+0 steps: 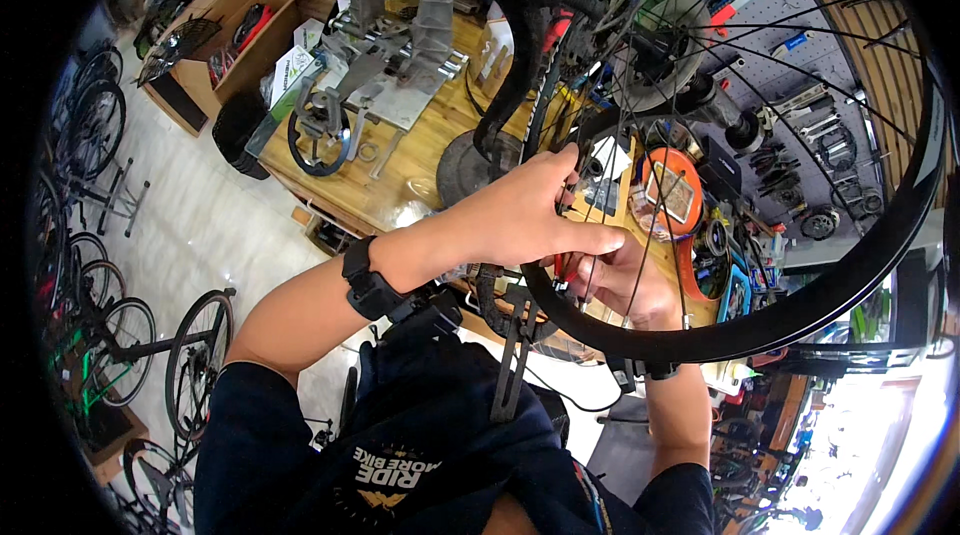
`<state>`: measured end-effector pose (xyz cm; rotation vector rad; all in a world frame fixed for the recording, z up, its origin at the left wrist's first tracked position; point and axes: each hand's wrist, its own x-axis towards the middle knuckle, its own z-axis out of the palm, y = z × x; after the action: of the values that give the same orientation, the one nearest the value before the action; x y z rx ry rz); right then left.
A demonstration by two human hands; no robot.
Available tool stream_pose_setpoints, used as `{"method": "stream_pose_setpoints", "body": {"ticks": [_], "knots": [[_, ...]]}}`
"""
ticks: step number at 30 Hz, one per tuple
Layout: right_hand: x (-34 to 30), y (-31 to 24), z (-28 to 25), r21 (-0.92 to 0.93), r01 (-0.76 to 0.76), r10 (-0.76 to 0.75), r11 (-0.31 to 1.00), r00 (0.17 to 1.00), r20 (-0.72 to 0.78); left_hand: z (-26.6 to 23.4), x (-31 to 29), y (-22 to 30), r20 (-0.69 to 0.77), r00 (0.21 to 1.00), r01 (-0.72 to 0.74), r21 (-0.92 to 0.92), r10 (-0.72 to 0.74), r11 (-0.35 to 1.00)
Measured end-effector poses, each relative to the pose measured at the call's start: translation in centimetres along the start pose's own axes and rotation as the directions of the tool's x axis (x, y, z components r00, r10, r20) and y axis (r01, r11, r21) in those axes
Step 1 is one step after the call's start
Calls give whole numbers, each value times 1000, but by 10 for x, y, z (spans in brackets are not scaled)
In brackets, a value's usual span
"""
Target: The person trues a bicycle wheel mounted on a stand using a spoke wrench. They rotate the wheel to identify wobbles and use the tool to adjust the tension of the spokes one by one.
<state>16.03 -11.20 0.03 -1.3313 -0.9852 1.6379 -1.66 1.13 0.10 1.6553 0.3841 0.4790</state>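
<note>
A bicycle wheel with a black rim [720,343] and thin black spokes stands upright in front of me, a disc rotor at its hub [655,53]. My left hand [525,205] is closed around the left side of the wheel, over the rim and among the spokes, its thumb stretched toward the right; some fingertips are hidden. Just below that thumb, my right hand [630,280] reaches between the spokes with bent fingers. A small red tool [568,267] shows at its fingertips, mostly covered. Close by is a slotted metal arm [513,363] of the stand.
A wooden workbench [400,170] carries a metal wheel stand [385,65], an orange round tray [672,190] and loose parts. Tools hang on a grey pegboard [800,65]. Several bicycles [130,345] stand on the pale floor at left; an open cardboard box [225,45] sits beyond the bench.
</note>
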Motion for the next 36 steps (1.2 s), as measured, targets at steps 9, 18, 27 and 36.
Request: {"method": "stream_pose_setpoints", "body": {"ticks": [9,18,27,36], "knots": [[11,7,-4,-20,98,-98,995,995,-23,-5,1,10,121,992,42,-55,-35,998],[18,-9,26,-482,76,-210,873,950,-231,-4,-3,2,55,998,47,-121,-41,992],[17,-20,15,-365,148,-151,919,988,20,-2,-7,7,82,995,81,-391,-53,917],[27,-9,29,-558,240,-349,795,932,-96,-2,3,-15,63,995,90,-269,-76,959]]}}
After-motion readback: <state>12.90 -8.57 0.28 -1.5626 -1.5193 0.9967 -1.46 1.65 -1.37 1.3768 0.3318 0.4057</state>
